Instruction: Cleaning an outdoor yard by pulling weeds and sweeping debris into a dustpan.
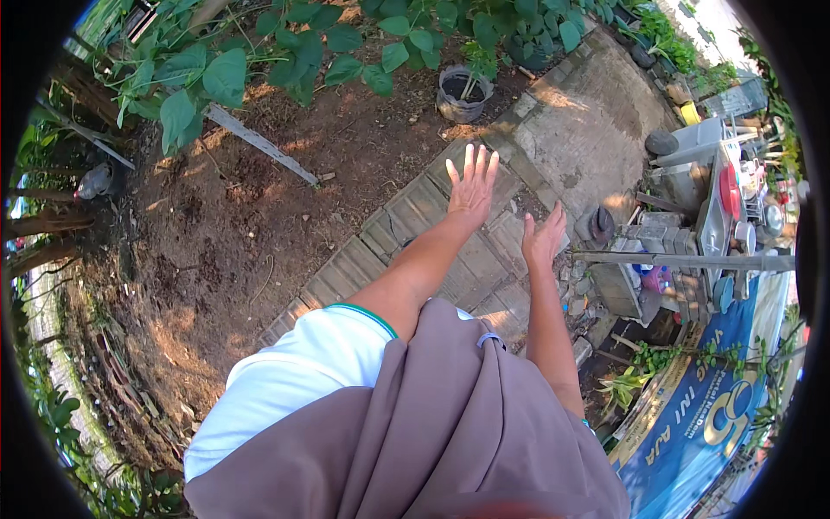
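Observation:
My left hand (471, 188) is stretched out with its fingers apart, holding nothing. Beneath it runs a path of concrete paving slabs (415, 214). To the right, my right hand (545, 237) is also empty, turned partly on edge, its thumb apart from the fingers. Both hands hang in the air above the paving. Beyond the left hand stands a grey pot (462, 97) of dark soil with a plant growing in it. A brown cloth (447, 415) drapes over my front, above a white sleeve (311, 357) with green trim.
Bare soil (259, 214) borders the path on the left, with a grey post (262, 144) slanting over it. Leafy vines (311, 52) hang ahead. At right, a bamboo pole (687, 261) juts out near concrete blocks (668, 243), a washing-up area with a red basin (729, 191), and a blue banner (707, 415).

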Demonstrator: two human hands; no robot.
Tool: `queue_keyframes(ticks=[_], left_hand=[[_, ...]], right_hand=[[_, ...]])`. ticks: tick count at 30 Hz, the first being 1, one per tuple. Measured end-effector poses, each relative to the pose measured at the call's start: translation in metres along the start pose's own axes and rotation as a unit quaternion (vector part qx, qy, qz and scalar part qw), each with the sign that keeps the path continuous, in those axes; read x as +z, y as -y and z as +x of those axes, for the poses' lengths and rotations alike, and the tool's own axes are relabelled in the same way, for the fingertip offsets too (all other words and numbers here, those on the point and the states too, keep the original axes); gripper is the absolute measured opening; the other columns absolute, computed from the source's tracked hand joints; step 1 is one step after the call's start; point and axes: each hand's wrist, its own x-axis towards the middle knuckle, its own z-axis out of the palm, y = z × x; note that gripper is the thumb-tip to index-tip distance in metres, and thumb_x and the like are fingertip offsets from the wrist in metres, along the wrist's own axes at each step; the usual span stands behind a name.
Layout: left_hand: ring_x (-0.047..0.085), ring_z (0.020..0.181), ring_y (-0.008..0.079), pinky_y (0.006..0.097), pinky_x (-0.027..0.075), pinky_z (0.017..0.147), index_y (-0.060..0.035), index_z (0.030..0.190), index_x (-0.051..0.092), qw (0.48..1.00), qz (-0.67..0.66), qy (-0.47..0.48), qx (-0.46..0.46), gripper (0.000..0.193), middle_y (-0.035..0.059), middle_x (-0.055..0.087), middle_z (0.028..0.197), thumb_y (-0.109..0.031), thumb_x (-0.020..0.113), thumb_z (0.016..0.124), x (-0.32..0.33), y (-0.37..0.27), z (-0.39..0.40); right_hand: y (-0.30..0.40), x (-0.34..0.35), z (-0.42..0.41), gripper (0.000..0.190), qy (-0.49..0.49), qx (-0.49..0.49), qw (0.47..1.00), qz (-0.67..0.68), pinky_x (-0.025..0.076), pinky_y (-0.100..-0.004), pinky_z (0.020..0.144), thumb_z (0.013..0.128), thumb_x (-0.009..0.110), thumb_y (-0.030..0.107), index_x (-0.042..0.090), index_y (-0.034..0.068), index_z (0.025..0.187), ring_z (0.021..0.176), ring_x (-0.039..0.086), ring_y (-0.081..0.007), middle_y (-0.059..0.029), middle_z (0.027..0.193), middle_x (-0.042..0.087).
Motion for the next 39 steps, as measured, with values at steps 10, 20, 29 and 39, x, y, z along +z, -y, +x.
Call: queue_keyframes(ticks=[10, 20, 29, 39], left_hand=[[0.004, 0.132, 0.0376, 0.0672, 0.010, 0.096, -0.0077, 0.138, 0.012, 0.986, -0.064, -0.101, -0.115, 0.077, 0.0168, 0.011, 0.143, -0.016, 0.054, 0.074, -0.005, 0.100, 0.061], [0.002, 0.132, 0.0406, 0.0680, 0.012, 0.095, -0.0047, 0.138, 0.006, 0.909, 0.014, -0.131, -0.396, 0.084, 0.0181, 0.009, 0.143, -0.021, 0.060, 0.076, -0.014, 0.163, -0.035], [-0.001, 0.132, 0.0400, 0.0676, 0.010, 0.095, -0.0037, 0.138, 0.003, 0.779, 0.001, -0.108, -0.618, 0.088, 0.0168, 0.007, 0.144, -0.025, 0.061, 0.075, 0.003, 0.111, -0.141], [-0.002, 0.132, 0.0394, 0.0669, 0.008, 0.096, -0.0041, 0.138, 0.003, 0.658, -0.001, -0.127, -0.742, 0.089, 0.0163, 0.006, 0.144, -0.023, 0.062, 0.074, 0.001, 0.104, -0.255]], right_hand=[[0.072, 0.070, 0.107, 0.069, 0.052, -0.180, 0.980, 0.061, 0.031, -0.0470, 0.094, 0.077, 0.062, 0.021, 0.025, -0.005, 0.129, 0.113, 0.034, -0.0443, -0.0292, 0.126, 0.031], [0.127, 0.125, 0.119, 0.068, 0.186, -0.310, 0.924, 0.123, 0.031, -0.0471, 0.095, 0.077, 0.062, 0.019, 0.025, -0.001, 0.130, 0.115, 0.033, -0.0436, -0.0280, 0.126, 0.030], [0.145, 0.141, 0.057, 0.072, 0.299, -0.391, 0.864, 0.107, 0.036, -0.0468, 0.093, 0.077, 0.063, 0.022, 0.022, 0.004, 0.132, 0.115, 0.034, -0.0420, -0.0250, 0.130, 0.028], [0.194, 0.130, -0.036, 0.070, 0.383, -0.493, 0.775, 0.097, 0.032, -0.0448, 0.096, 0.078, 0.061, 0.019, 0.021, 0.002, 0.133, 0.118, 0.031, -0.0407, -0.0246, 0.132, 0.025]])
